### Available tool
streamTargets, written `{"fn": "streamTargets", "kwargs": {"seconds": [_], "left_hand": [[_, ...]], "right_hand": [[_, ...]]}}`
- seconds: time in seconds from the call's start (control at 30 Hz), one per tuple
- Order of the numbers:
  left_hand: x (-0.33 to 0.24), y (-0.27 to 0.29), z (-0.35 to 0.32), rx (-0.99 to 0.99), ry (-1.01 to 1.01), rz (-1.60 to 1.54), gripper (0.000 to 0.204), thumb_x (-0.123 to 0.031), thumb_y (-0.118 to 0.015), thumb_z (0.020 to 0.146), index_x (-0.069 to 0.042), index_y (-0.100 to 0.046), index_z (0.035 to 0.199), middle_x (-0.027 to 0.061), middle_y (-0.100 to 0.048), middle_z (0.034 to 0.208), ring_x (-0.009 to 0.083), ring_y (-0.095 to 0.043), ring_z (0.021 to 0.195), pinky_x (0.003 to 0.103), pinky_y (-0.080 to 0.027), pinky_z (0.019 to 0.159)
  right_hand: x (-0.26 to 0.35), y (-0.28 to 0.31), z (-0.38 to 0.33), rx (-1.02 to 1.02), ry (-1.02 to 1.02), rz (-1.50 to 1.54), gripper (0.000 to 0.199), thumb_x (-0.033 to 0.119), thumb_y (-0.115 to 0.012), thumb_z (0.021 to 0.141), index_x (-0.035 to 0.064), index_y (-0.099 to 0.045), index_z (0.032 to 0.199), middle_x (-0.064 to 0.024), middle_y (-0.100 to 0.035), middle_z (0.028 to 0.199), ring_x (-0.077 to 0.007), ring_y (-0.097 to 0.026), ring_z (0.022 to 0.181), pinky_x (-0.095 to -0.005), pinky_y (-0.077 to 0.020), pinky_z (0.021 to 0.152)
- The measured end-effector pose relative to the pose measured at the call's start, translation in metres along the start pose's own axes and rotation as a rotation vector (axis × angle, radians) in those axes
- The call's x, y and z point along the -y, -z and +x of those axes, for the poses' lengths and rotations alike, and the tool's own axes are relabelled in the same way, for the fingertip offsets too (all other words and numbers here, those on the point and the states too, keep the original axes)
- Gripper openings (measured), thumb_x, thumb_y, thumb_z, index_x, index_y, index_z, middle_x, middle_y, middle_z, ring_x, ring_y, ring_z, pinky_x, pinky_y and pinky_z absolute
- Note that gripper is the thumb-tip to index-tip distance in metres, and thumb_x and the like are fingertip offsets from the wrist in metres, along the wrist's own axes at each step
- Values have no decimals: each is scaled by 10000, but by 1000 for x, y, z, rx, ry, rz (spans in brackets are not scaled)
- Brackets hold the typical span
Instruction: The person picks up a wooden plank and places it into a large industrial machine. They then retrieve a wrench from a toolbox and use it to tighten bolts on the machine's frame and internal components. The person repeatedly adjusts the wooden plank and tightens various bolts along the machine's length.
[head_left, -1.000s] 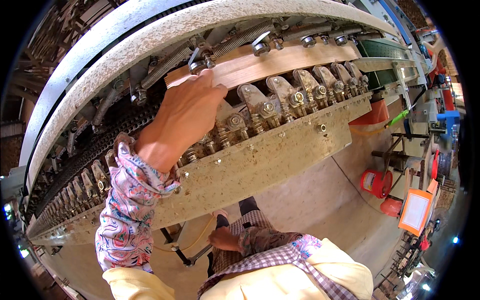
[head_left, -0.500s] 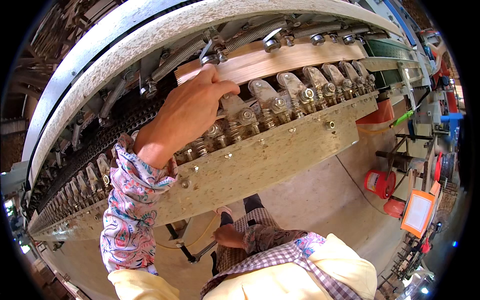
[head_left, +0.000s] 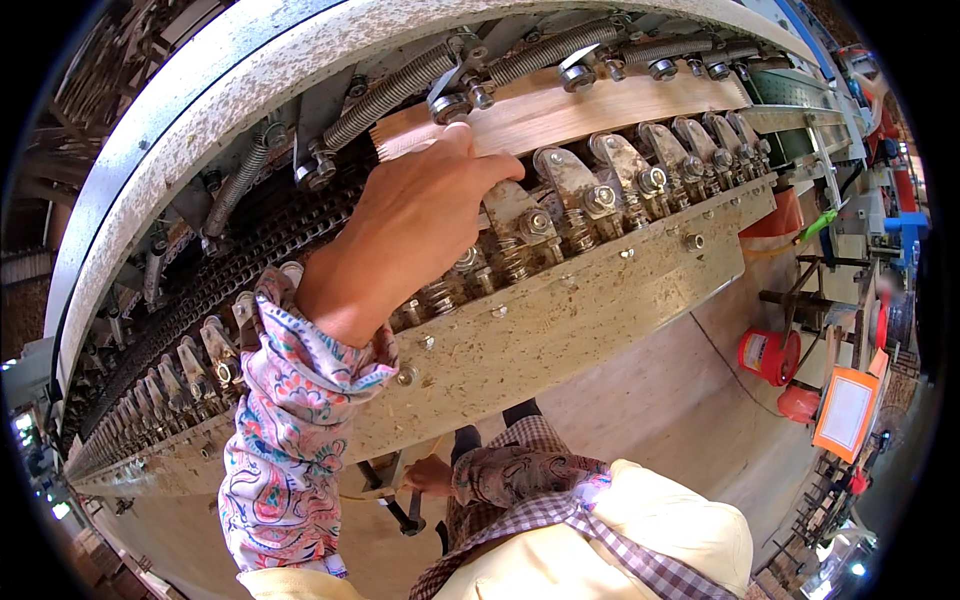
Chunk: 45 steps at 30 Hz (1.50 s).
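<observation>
My left hand [head_left: 410,220] lies over the near left part of a pale wooden board [head_left: 590,104], its index finger by a roller and its thumb stretched out toward the metal clamps. The other fingers are curled down and partly hidden, so the hand seems to grip the board. Zigzag teeth show on the board's left end. The board lies between a row of spring-loaded rollers [head_left: 450,107] and a row of metal clamps [head_left: 600,192]. Low near my apron, my right hand [head_left: 430,475] is closed beside a dark metal rod [head_left: 402,517]; what it holds, if anything, I cannot make out.
A long pale steel beam [head_left: 560,330] runs along the machine's near side. A chain [head_left: 290,232] stretches leftward under the rollers. On the right are a red bucket [head_left: 768,357], an orange-framed sheet [head_left: 845,415] and metal frames. A cable crosses the floor.
The view has shifted, so machine and board appear farther right. My left hand stays on the board. My right hand has moved left and down, away from my apron toward the dark rod.
</observation>
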<state>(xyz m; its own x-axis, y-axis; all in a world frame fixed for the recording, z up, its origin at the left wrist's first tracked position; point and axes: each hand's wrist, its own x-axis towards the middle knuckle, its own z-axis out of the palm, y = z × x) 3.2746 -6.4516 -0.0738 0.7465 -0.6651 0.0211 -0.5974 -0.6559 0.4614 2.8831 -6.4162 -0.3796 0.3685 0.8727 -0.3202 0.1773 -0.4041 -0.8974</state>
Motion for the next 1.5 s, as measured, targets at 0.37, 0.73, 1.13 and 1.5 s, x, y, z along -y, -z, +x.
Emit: {"fn": "streamTargets", "kwargs": {"seconds": [0.37, 0.73, 1.13, 1.5], "left_hand": [[5, 1, 11, -50, -89, 78, 350, 65, -465, 765, -95, -639, 1024, 141, -583, 972, 349, -550, 950, 430, -452, 805], [-16, 0, 18, -48, 60, -16, 453, 34, -455, 779, -60, -585, 1203, 137, -567, 908, 324, -553, 910, 401, -451, 796], [-29, -1, 53, 42, -219, 433, 310, -31, -552, 766, -116, -628, 1055, 126, -571, 884, 332, -616, 800, 420, -503, 680], [-16, -9, 92, 155, -486, 358, 293, 2, -600, 732, -60, -559, 1016, 149, -591, 856, 368, -586, 810, 454, -474, 679]], "right_hand": [[15, 19, -4, 31, -23, -18, 181, 275, -610, 886, 112, -674, 846, -72, -626, 821, -316, -611, 728, -506, -443, 577], [21, 26, -3, 74, -85, -54, 166, 277, -629, 878, 130, -701, 909, -68, -649, 891, -294, -619, 783, -450, -504, 646], [-2, -11, 3, -83, 27, 13, 101, 219, -647, 811, 118, -643, 815, -62, -609, 831, -288, -618, 750, -433, -487, 624], [1, -6, 7, -33, -33, -16, 89, 205, -642, 843, 122, -663, 869, -56, -638, 886, -278, -626, 795, -423, -495, 649]]}}
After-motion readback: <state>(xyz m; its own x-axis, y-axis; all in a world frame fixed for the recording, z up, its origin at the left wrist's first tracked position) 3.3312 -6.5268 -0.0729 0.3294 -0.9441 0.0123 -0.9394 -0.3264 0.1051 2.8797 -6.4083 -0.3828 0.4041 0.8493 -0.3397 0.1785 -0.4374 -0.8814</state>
